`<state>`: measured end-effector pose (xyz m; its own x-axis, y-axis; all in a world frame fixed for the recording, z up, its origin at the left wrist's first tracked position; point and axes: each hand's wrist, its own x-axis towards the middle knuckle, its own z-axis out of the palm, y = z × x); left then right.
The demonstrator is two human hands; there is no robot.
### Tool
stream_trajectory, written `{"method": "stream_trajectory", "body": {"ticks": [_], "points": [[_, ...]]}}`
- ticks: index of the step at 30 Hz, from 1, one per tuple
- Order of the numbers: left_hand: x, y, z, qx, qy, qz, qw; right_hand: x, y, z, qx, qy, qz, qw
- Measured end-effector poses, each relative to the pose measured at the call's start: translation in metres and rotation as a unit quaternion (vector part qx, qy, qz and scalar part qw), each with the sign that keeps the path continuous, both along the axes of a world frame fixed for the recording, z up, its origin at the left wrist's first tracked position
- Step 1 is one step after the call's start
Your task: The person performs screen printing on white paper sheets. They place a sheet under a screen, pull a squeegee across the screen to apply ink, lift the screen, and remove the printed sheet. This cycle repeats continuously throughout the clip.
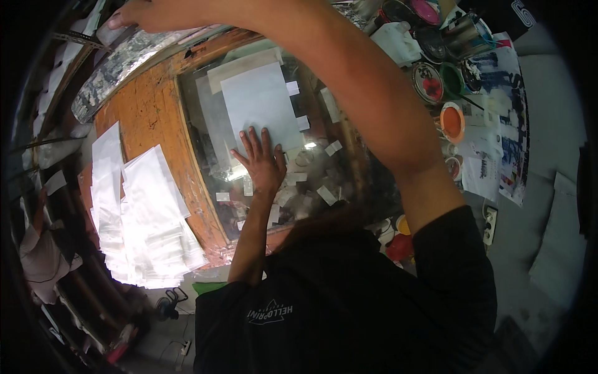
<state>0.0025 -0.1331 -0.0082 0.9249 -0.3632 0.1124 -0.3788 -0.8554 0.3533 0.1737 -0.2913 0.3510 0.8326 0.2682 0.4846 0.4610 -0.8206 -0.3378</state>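
Note:
My left hand (264, 167) lies flat with fingers spread on the lower part of a white sheet (258, 93). The sheet rests on a glass panel (202, 100) set in a worn wooden table, partly over a larger pale sheet (218, 134). Small white tabs (293, 88) stand along the sheet's right side, and more small white pieces (326, 195) are scattered below it. My right arm crosses over the top of the view, and my right hand (140, 14) is at the top left, beside a pale edge. The frame cuts off most of its fingers, so its grip is hidden.
A fanned stack of glossy white sheets (152, 218) covers the orange wooden table's left side. Beyond the wood lies a silver, crinkled covering (124, 65). Open paint tins (428, 82), an orange-filled cup (452, 122) and a white jug (397, 43) crowd the right.

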Motion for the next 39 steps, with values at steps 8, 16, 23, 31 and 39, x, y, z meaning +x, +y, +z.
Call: {"method": "stream_trajectory", "body": {"ticks": [8, 16, 23, 31, 39], "points": [[0.007, 0.008, 0.025, -0.147, 0.01, 0.016, 0.989, -0.012, 0.013, -0.004, -0.002, 0.086, -0.01, 0.996], [-0.05, 0.064, 0.121, -0.766, 0.36, 0.291, 0.446, -0.104, 0.022, -0.203, 0.014, 0.185, -0.053, 0.981], [-0.044, 0.066, 0.051, -0.678, 0.478, 0.424, 0.363, 0.059, -0.015, -0.287, -0.061, 0.163, -0.087, 0.981], [-0.052, 0.075, 0.061, -0.685, 0.473, 0.417, 0.364, 0.081, -0.003, -0.303, -0.043, 0.233, -0.046, 0.97], [-0.051, 0.078, 0.05, -0.691, 0.477, 0.384, 0.385, -0.086, 0.038, -0.313, -0.099, 0.171, -0.068, 0.978]]}}
